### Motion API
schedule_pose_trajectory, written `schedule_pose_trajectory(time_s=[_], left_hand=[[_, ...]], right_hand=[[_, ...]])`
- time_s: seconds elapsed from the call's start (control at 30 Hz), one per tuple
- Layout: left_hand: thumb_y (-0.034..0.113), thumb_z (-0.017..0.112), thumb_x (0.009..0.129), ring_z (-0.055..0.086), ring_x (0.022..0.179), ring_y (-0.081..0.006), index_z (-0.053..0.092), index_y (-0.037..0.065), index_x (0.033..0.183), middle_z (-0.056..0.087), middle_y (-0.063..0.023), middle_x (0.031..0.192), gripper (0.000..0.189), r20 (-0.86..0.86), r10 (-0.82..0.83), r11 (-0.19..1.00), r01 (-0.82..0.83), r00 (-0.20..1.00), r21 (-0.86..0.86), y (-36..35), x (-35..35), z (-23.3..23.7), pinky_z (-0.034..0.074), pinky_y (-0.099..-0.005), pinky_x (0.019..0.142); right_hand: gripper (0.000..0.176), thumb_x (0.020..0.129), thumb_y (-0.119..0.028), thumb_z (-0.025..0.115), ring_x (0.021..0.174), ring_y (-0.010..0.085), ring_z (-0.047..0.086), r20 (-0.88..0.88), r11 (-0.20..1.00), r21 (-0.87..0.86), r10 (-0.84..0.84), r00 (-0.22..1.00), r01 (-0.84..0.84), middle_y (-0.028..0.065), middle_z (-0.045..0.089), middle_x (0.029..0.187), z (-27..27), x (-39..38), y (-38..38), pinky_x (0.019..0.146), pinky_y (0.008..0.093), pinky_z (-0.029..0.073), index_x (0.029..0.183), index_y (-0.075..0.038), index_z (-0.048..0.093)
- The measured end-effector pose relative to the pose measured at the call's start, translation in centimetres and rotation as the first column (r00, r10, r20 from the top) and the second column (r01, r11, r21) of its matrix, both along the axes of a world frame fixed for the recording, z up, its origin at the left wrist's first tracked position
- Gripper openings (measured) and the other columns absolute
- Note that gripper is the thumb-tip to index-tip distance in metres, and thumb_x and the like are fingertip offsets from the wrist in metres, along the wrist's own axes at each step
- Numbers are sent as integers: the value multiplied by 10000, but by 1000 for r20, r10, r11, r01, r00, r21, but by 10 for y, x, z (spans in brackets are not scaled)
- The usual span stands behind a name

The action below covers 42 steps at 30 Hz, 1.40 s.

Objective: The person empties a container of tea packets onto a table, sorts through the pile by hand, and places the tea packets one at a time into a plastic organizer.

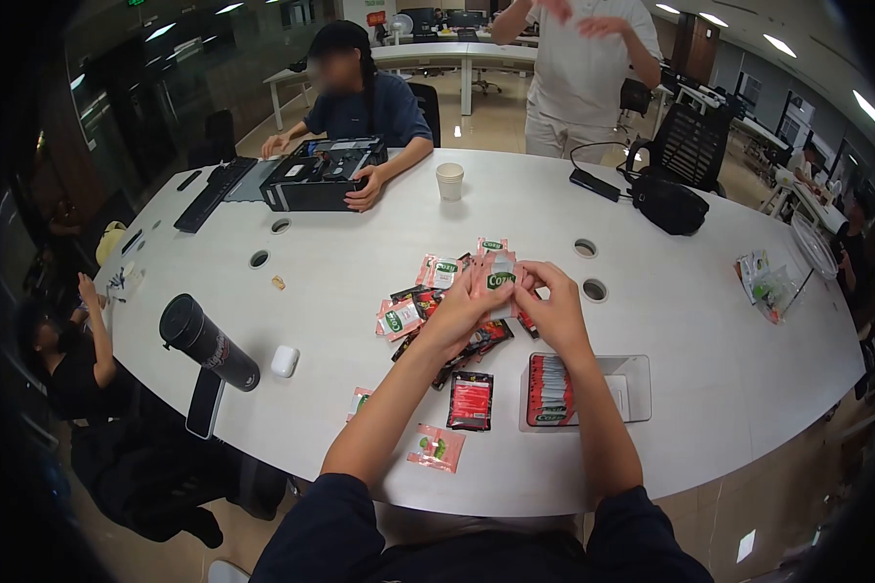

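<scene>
Both my hands meet over a loose pile of packets on the white table. My left hand (pixel 455 316) and my right hand (pixel 554 306) hold pink Cozy packets (pixel 499 279) between their fingers; how many is hidden. Under and around them lie black-and-red packets (pixel 484 340) and more pink ones (pixel 399 318). Nearer me, a red packet with a black edge (pixel 471 400) and a pink packet (pixel 437 448) lie flat. Below my right hand, a clear box (pixel 633 389) has a row of upright packets (pixel 550 389) in its left part.
Left of my arms are a dark tumbler (pixel 209 342), a phone (pixel 204 400) and a white earbud case (pixel 285 360). Across the white table (pixel 360 262), a seated person holds a black computer case (pixel 323 175). Paper cups (pixel 449 182) and a black pouch (pixel 669 204) stand farther back.
</scene>
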<state>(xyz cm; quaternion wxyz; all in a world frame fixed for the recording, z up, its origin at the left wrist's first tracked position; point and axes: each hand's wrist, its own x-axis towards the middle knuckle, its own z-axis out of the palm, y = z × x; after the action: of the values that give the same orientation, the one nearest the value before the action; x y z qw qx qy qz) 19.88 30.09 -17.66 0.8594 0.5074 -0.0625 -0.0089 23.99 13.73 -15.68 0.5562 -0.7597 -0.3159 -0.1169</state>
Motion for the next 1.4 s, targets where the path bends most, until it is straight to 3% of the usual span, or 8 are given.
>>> schedule_pose_trajectory(time_s=[0.17,0.43,0.57,0.73,0.83,1.0,1.13,1.4], left_hand=[[131,661,945,631,1053,-113,344,47,1432,582,-42,1237,587,-155,79,997,-82,985,-10,-12,-7,4,566,-280,855],[41,594,942,621,1103,-153,55,128,1566,461,-107,1390,830,-97,-148,988,151,984,23,-19,-17,14,576,-321,835],[21,603,901,506,653,-22,-53,197,1582,504,6,970,961,-189,-161,977,130,969,-167,-22,-24,22,415,-205,495],[192,561,963,537,622,-49,32,144,1582,520,32,722,815,-114,-248,923,199,962,-328,-15,-20,18,400,-215,578],[333,536,1009,597,784,-59,-11,121,1582,597,-39,1064,820,7,-337,898,324,941,-297,-16,-22,22,478,-243,671],[482,462,1029,506,906,-43,-100,150,1579,168,6,1595,854,101,-215,976,218,971,-16,-32,-22,22,438,-202,785],[411,515,1025,398,1322,-110,-83,145,1579,231,-7,1580,858,134,-272,954,285,953,-95,-33,-20,19,418,-235,972],[220,595,1003,608,1062,-94,368,68,1422,598,-60,1225,500,80,-361,914,370,929,-166,-16,-26,10,532,-270,876]], right_hand=[[543,781,-64,697,996,235,609,119,922,-347,-138,983,172,105,628,1051,35,-19,-7,847,365,521,1310,-64,576],[988,651,-139,854,1409,377,318,218,813,-580,217,952,-53,142,408,1475,41,-32,-16,1117,497,323,1487,-62,333],[1155,583,-255,904,1471,380,234,80,815,-548,271,959,-185,156,332,1555,44,-24,-15,1167,526,239,1529,-72,268],[1139,614,-358,883,1485,367,202,245,807,-591,170,954,8,122,319,1570,51,-29,-22,1170,589,180,1530,-75,269],[1116,645,-403,858,1490,362,189,248,815,-579,174,953,2,108,316,1574,52,-28,-25,1168,607,162,1531,-73,266],[1097,672,-412,840,1481,370,213,242,824,-566,183,953,-15,146,317,1571,58,-28,-28,1169,600,160,1528,-41,263],[1026,688,-387,829,1465,352,268,270,815,-579,180,946,10,155,385,1530,57,-32,-27,1174,591,154,1503,-34,315],[1036,615,-303,874,1453,337,296,309,792,-610,233,922,4,134,432,1500,62,-46,-17,1163,579,201,1479,-45,363]])
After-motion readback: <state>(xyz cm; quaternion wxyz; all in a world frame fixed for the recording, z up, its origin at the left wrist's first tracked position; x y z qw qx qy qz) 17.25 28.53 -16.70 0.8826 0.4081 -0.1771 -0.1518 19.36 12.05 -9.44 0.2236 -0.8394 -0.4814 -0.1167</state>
